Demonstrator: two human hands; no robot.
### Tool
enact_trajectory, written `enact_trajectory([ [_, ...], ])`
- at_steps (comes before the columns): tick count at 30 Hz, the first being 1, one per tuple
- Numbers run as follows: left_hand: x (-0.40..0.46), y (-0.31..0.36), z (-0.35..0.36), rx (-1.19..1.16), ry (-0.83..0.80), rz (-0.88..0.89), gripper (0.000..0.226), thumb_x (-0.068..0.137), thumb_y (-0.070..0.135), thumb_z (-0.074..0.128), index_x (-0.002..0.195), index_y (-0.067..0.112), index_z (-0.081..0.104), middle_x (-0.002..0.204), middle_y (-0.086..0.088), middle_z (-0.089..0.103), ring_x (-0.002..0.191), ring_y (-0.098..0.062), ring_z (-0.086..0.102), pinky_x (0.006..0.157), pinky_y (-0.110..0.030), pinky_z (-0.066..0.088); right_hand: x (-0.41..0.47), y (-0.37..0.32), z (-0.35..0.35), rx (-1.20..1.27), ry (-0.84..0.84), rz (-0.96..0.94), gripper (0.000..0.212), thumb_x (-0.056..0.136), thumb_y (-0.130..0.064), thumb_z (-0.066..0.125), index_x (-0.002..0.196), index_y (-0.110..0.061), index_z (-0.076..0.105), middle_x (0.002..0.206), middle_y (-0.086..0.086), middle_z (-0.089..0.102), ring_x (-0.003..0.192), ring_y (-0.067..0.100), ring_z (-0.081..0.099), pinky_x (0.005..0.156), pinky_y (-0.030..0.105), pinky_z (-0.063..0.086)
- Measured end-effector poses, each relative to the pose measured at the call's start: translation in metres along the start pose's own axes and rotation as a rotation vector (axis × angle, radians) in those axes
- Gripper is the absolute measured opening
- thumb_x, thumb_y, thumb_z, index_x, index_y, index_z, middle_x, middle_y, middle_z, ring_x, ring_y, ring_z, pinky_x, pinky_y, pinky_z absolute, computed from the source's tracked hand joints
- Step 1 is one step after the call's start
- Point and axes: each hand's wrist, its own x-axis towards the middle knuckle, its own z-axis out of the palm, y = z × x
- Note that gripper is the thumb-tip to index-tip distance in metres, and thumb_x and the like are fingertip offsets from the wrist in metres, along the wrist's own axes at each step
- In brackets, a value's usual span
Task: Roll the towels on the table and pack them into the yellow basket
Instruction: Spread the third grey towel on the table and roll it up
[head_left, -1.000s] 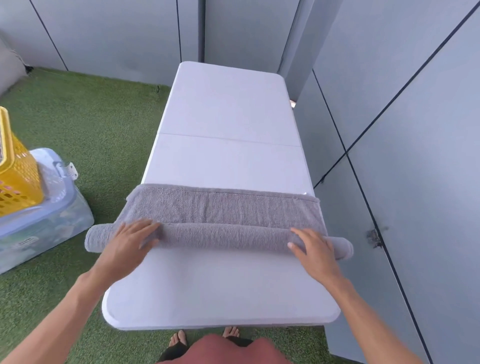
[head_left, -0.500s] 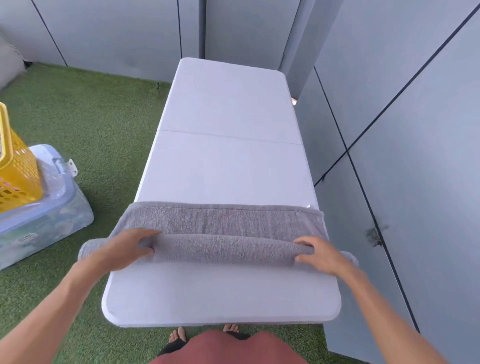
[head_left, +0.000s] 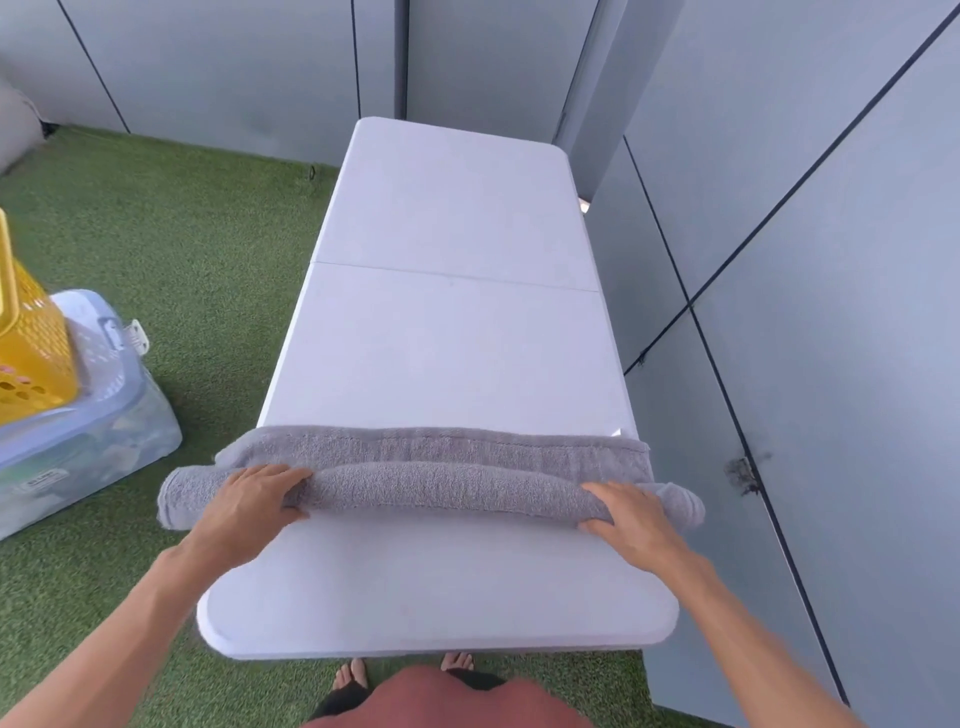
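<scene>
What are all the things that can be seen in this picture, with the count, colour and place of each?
towel: 1, grey, lies across the near part of the table, mostly rolled, with a flat strip left on the far side; both ends hang past the table edges.
table: 1, white, long, runs away from the person.
basket: 1, yellow, at the left edge, stands on the box.
box: 1, clear plastic with a lid, on the grass to the left of the table.
grass: green, covers the floor.
wall panels: grey, behind and to the right.
left hand: on the left part of the roll, fingers curled over it.
right hand: on the right part of the roll.
feet: 2, bare, below the near table edge.
</scene>
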Motion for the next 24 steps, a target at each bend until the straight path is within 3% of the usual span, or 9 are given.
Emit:
enact_trajectory([
  [3, 0.001, -0.007, -0.015, -0.112, -0.244, -0.059, 0.056, 0.086, 0.033, 0.069, 0.137, 0.024, 0.049, 0.136, 0.004, 0.053, 0.127, -0.019, 0.047, 0.104, -0.03, 0.033, -0.001, 0.012, -0.009, 0.189, -0.132, -0.034, 0.045, 0.083, -0.046, 0.067, 0.125, -0.039, 0.053, 0.122, -0.018, 0.056, 0.118, 0.01, 0.052, 0.1, 0.037, 0.041],
  [7, 0.004, -0.009, -0.016, -0.304, 0.027, -0.04, 0.042, 0.09, 0.025, 0.064, 0.131, 0.028, 0.057, 0.136, -0.002, 0.056, 0.131, -0.022, 0.045, 0.107, -0.035, 0.032, -0.005, 0.003, -0.001, 0.22, 0.311, -0.004, 0.049, 0.09, -0.048, 0.058, 0.136, -0.034, 0.047, 0.137, -0.014, 0.048, 0.132, 0.012, 0.04, 0.11, 0.039, 0.03],
  [10, -0.001, -0.013, -0.007, -0.134, 0.074, 0.06, 0.06, 0.085, 0.04, 0.068, 0.14, 0.032, 0.047, 0.144, 0.005, 0.045, 0.14, -0.02, 0.035, 0.115, -0.042, 0.024, -0.012, -0.005, 0.006, 0.036, 0.233, 0.042, 0.066, 0.089, -0.053, 0.056, 0.147, -0.035, 0.029, 0.149, -0.014, 0.03, 0.144, 0.012, 0.018, 0.118, 0.045, 0.005],
  [12, -0.002, -0.012, 0.002, -0.037, 0.083, 0.108, 0.071, 0.077, 0.036, 0.077, 0.14, 0.026, 0.048, 0.137, 0.004, 0.053, 0.132, -0.026, 0.045, 0.112, -0.041, 0.028, -0.011, -0.008, 0.01, -0.052, 0.187, 0.057, 0.071, 0.089, -0.045, 0.06, 0.149, -0.034, 0.025, 0.15, -0.01, 0.03, 0.144, 0.015, 0.018, 0.118, 0.05, 0.001],
  [15, -0.001, -0.003, 0.006, -0.035, 0.143, 0.057, 0.064, 0.069, 0.021, 0.085, 0.128, 0.019, 0.06, 0.113, -0.003, 0.067, 0.11, -0.032, 0.059, 0.098, -0.043, 0.041, -0.006, -0.011, 0.007, -0.024, 0.213, 0.07, 0.057, 0.089, -0.034, 0.064, 0.141, -0.03, 0.039, 0.137, -0.009, 0.047, 0.136, 0.015, 0.034, 0.117, 0.05, 0.013],
  [18, -0.004, -0.009, -0.003, -0.135, -0.09, -0.026, 0.056, 0.076, 0.029, 0.079, 0.128, 0.025, 0.059, 0.112, 0.003, 0.067, 0.107, -0.022, 0.06, 0.093, -0.034, 0.043, -0.004, 0.0, -0.01, 0.03, 0.018, 0.023, 0.046, 0.086, -0.04, 0.065, 0.129, -0.031, 0.05, 0.125, -0.01, 0.057, 0.122, 0.017, 0.048, 0.103, 0.04, 0.034],
  [20, -0.007, -0.018, -0.009, -0.25, -0.237, -0.068, 0.051, 0.077, 0.033, 0.078, 0.123, 0.036, 0.057, 0.117, 0.007, 0.063, 0.111, -0.016, 0.057, 0.097, -0.031, 0.041, -0.005, 0.007, -0.017, 0.103, -0.037, 0.026, 0.042, 0.085, -0.043, 0.065, 0.125, -0.035, 0.053, 0.122, -0.011, 0.059, 0.116, 0.016, 0.053, 0.097, 0.039, 0.04],
  [22, -0.011, -0.019, -0.01, -0.316, -0.146, -0.049, 0.045, 0.082, 0.035, 0.073, 0.117, 0.048, 0.05, 0.12, 0.01, 0.059, 0.111, -0.014, 0.055, 0.099, -0.033, 0.039, -0.005, 0.013, -0.013, 0.142, 0.148, 0.022, 0.042, 0.088, -0.046, 0.06, 0.128, -0.035, 0.052, 0.127, -0.011, 0.056, 0.12, 0.015, 0.052, 0.101, 0.04, 0.038],
  [24, -0.016, -0.017, -0.006, -0.304, 0.049, -0.042, 0.042, 0.086, 0.036, 0.068, 0.125, 0.038, 0.055, 0.126, 0.008, 0.057, 0.114, -0.016, 0.053, 0.11, -0.043, 0.033, -0.006, 0.016, -0.006, 0.15, 0.277, 0.016, 0.048, 0.09, -0.053, 0.054, 0.134, -0.035, 0.047, 0.135, -0.013, 0.05, 0.127, 0.013, 0.045, 0.108, 0.039, 0.031],
])
